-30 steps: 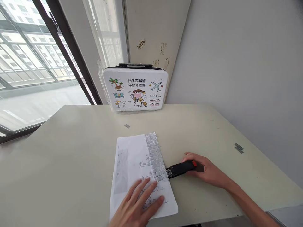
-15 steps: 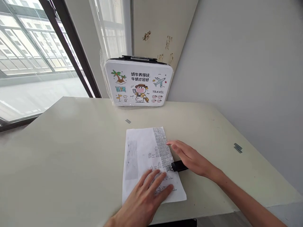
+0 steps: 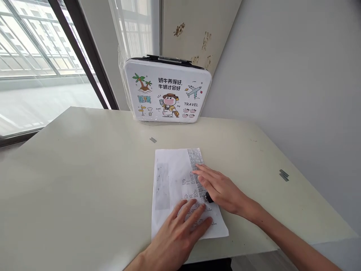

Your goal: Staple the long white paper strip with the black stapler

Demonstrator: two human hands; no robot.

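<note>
A white printed paper lies on the table, with a dense band of staples along its right side. My left hand rests flat on the lower part of the paper, fingers spread. Over the paper's right edge, my right hand covers a black stapler, with its fingers stretched out toward the staple band. Only the stapler's front end shows, on the lower end of the band; its body is hidden under the palm.
A white cartoon-printed case in clear plastic stands at the back of the table. Small grey staple strips lie behind the paper and at the far right. A grey wall borders the right; a window is at the left.
My right hand has come down and left over the stapler, hiding more of it. The left hand stays on the paper. The whole view has shifted slightly.
</note>
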